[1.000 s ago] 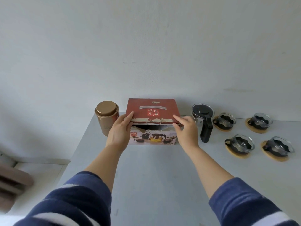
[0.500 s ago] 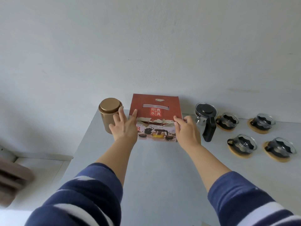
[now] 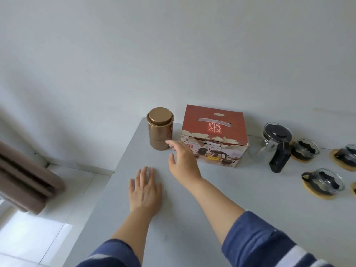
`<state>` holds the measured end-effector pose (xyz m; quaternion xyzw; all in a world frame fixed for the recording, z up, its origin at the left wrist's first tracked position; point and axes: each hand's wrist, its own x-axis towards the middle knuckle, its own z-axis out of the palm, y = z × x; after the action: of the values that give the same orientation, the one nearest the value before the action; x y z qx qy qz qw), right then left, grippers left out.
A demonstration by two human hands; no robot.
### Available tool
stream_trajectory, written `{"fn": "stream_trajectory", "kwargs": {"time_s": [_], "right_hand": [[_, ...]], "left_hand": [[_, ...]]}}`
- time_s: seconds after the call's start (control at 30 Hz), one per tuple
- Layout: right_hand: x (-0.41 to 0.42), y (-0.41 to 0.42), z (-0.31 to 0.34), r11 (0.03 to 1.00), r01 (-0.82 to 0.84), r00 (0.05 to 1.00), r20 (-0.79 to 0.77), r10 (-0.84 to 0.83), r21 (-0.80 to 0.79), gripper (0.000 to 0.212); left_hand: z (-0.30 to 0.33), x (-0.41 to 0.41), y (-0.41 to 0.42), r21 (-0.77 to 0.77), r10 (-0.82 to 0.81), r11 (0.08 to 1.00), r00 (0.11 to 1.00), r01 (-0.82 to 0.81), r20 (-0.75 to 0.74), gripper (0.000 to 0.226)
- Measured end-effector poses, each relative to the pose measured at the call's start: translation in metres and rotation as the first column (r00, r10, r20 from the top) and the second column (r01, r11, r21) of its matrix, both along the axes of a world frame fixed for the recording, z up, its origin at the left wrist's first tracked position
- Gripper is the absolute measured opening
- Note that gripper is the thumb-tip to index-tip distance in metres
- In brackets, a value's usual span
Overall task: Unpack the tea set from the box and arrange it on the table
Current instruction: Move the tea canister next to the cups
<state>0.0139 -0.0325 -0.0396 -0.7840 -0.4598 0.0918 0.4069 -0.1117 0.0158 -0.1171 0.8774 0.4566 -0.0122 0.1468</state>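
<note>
Your left hand point(image 3: 144, 191) lies flat on the surface point(image 3: 192, 218), palm down, fingers point(image 3: 143, 175) spread and holding nothing. Your right hand point(image 3: 183, 160) hangs just above the surface, fingers loosely open and empty, the tips reaching toward 11 o'clock and close to the foot of the gold tin point(image 3: 159, 130); whether they touch it I cannot tell.

The box point(image 3: 213, 135) stands at 12 o'clock from your hands, near the wall, its torn top flaps folded shut. It is thin printed card, probably light now and easily crushed, so take it by both short ends low down and do not trust the ragged flap edge or the slot in the lid.

The tea set looks already out and laid at 2 to 3 o'clock: the glass teapot point(image 3: 275, 145) with its black handle turned toward you, and the glass cups point(image 3: 323, 182) in dark holders on their wooden coasters point(image 3: 317, 194). One cup at the right edge is cut off by the frame.

Glass is stiff, slick and breakable. Lift the pot by the black handle and steady the body with your other hand. Take each cup by its holder's handle, or slide the coaster. I judge the cups only rest on the coasters, so lifting a coaster alone may tip one off.

The tin is rigid and smooth; wrap your fingers round its middle, since the lid may pull off.
</note>
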Motion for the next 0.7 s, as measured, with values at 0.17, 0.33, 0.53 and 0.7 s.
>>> {"fn": "stream_trajectory", "kwargs": {"time_s": [0.17, 0.33, 0.53, 0.7], "right_hand": [[0.001, 0.056, -0.013, 0.987, 0.109, 0.861, -0.485, -0.153, -0.118, 0.085], [0.023, 0.100, -0.027, 0.959, 0.278, 0.771, -0.581, -0.261, -0.062, 0.118], [0.033, 0.114, -0.031, 0.946, 0.326, 0.816, -0.506, -0.279, 0.004, 0.106], [0.014, 0.100, -0.011, 0.943, 0.330, 0.791, -0.556, -0.253, 0.040, 0.095]], "left_hand": [[-0.015, -0.016, -0.003, 0.098, -0.053, 0.994, 0.992, 0.042, 0.111, 0.076], [-0.013, -0.012, 0.000, 0.085, -0.002, 0.996, 0.988, -0.012, 0.157, 0.067], [-0.006, -0.010, -0.006, 0.064, 0.013, 0.998, 0.987, -0.023, 0.161, 0.064], [-0.003, -0.011, -0.008, 0.069, 0.006, 0.997, 0.988, -0.017, 0.156, 0.061]]}}
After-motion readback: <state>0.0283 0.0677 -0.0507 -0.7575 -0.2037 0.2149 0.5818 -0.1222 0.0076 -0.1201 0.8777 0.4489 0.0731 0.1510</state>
